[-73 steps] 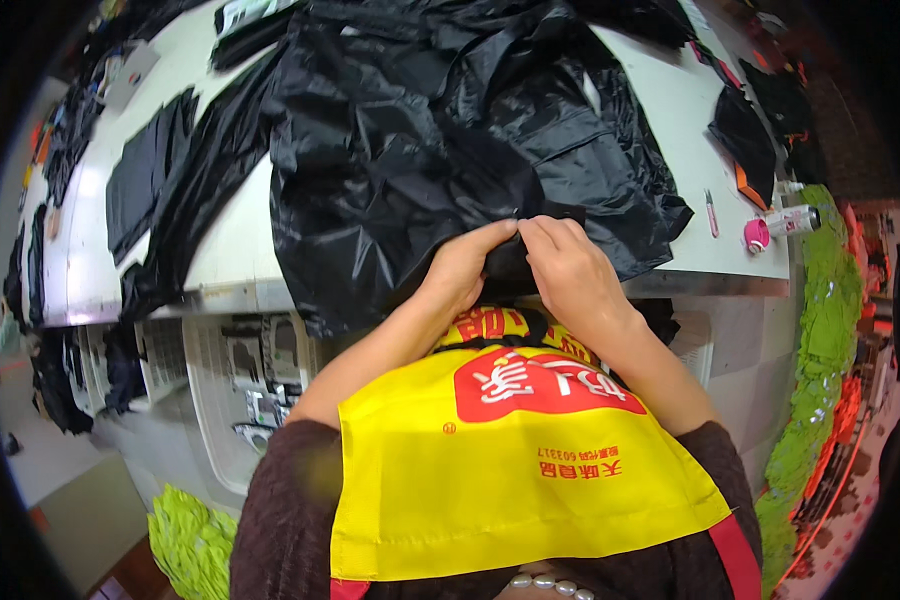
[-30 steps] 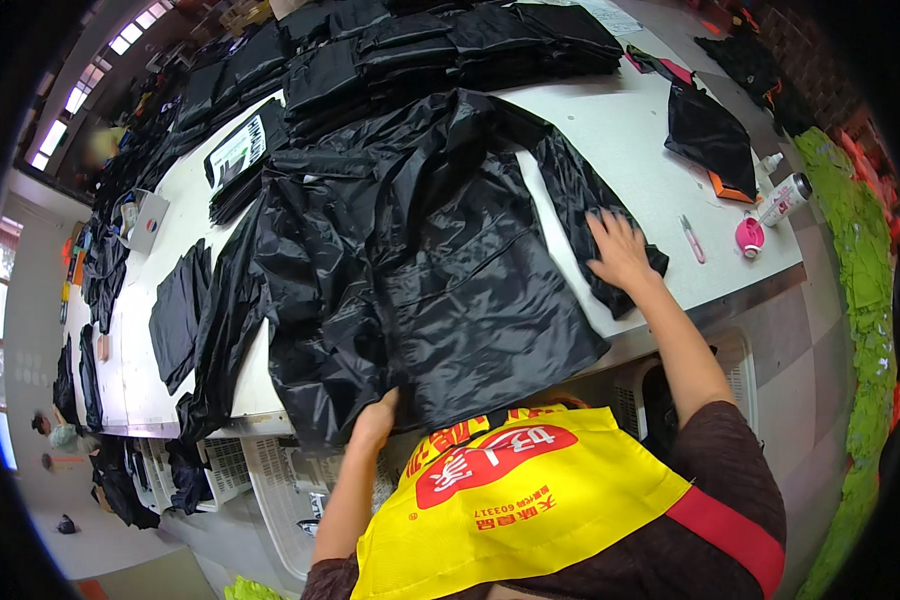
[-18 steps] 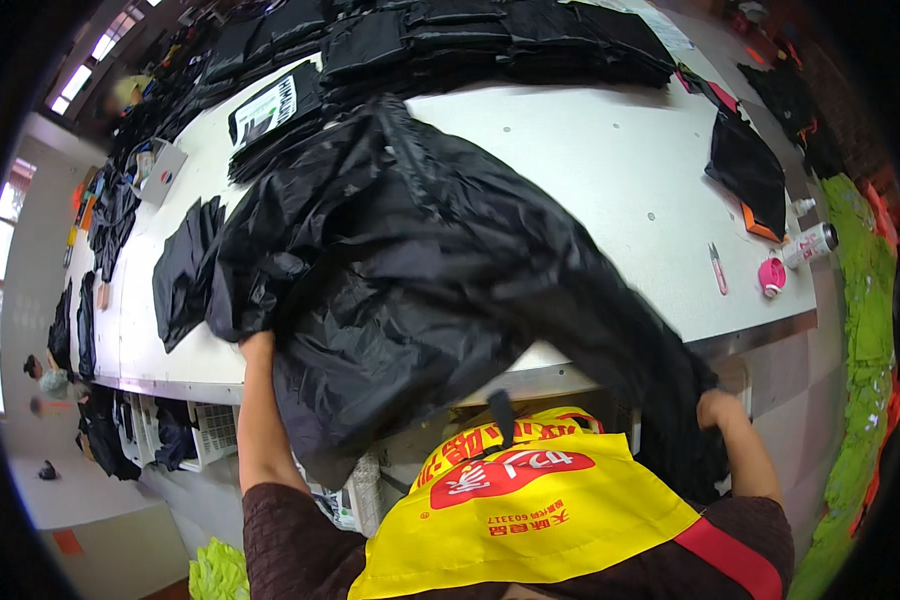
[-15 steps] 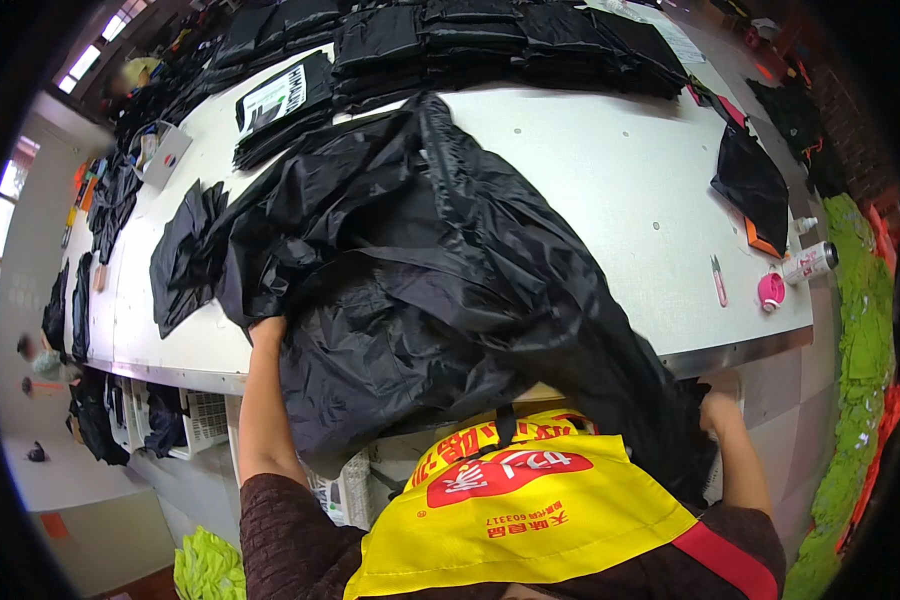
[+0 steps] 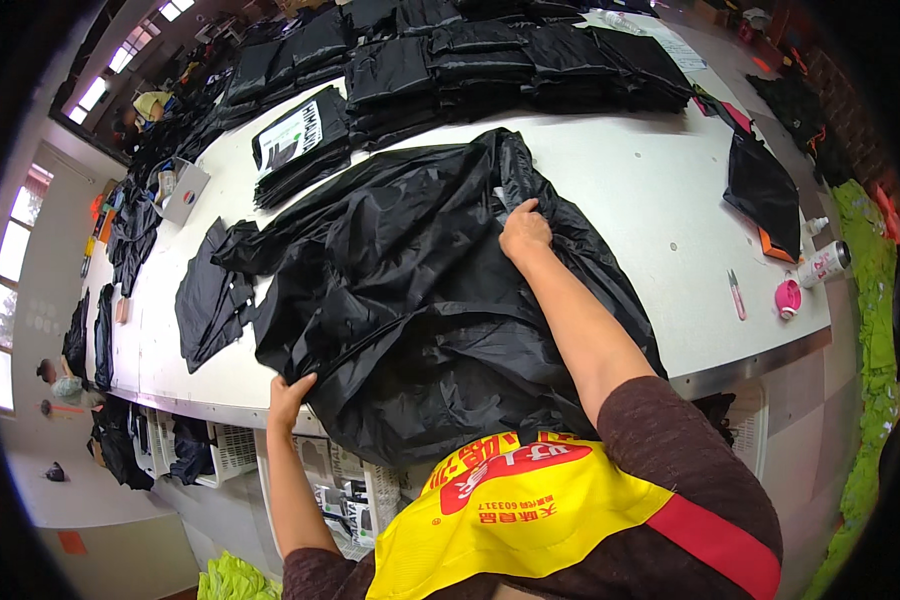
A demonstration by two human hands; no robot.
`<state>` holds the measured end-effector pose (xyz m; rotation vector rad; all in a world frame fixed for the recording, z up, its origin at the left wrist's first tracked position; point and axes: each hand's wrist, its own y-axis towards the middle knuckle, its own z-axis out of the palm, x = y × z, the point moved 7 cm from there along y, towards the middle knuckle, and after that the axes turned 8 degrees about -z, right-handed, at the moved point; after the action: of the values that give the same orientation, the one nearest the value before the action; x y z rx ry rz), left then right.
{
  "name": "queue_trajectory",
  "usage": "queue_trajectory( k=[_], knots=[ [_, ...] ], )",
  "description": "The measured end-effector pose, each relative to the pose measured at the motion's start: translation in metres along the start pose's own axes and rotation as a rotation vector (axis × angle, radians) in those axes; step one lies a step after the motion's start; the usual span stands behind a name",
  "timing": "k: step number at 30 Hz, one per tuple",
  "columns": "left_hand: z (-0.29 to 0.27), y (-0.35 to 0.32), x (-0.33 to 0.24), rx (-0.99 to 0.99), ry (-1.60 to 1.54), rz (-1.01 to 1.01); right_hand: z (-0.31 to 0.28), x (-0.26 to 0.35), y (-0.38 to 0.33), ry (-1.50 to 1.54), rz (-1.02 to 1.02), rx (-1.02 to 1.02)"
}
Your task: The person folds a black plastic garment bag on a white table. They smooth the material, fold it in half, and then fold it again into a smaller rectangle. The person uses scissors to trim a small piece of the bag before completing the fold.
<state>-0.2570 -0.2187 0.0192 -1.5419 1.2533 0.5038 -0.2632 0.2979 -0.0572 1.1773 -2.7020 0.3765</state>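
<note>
Head view: black garment lies bunched across the counter, near side draped over the front edge against the yellow apron. Left grip pinches its lower-left edge; right grip looks closed on fabric higher up, exact finger contact partly hidden.

Risks, my read: slick-looking cloth could slide off the front if either pinch slips, since part already overhangs. Loose folds could trap a crease. A pull to the left could drag the small black pile, as fabric meets it there. A wide swing right might catch the snips or pink roll.

Room: best is bare counter right of the garment, up to the snips. Behind, only a narrow strip before the folded stacks. Left is tight. Below the front edge, a white crate sits near the overhang.
</note>
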Motion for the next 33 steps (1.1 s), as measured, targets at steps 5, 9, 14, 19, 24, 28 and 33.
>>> queue_trajectory(
  k=[5, 9, 14, 19, 24, 28, 33],
  knots=[
    [-0.051, 0.005, 0.062, -0.149, -0.534, 0.025, -0.025, -0.013, 0.046, 0.204, -0.165, 0.219],
    [-0.078, 0.023, 0.088, -0.244, -0.328, -0.037, -0.076, -0.091, 0.089, 0.997, -0.197, 0.358],
    [-0.073, 0.024, 0.122, -0.317, -0.06, -0.235, -0.194, -0.291, 0.143, 0.853, -0.45, 0.042],
    [-0.065, 0.035, 0.096, -0.229, 0.072, -0.259, -0.082, -0.345, 0.139, 0.5, -0.181, -0.188],
    [-0.076, 0.034, 0.092, -0.105, 0.076, -0.369, -0.157, -0.195, 0.084, -0.423, -0.263, -0.434],
    [-0.075, 0.022, 0.086, 0.0, -0.015, -0.369, -0.146, -0.13, 0.059, -0.024, -0.033, -0.14],
    [-0.077, 0.034, 0.084, -0.107, -0.213, -0.267, -0.08, -0.17, 0.104, 0.97, -0.028, -0.09]
  ],
)
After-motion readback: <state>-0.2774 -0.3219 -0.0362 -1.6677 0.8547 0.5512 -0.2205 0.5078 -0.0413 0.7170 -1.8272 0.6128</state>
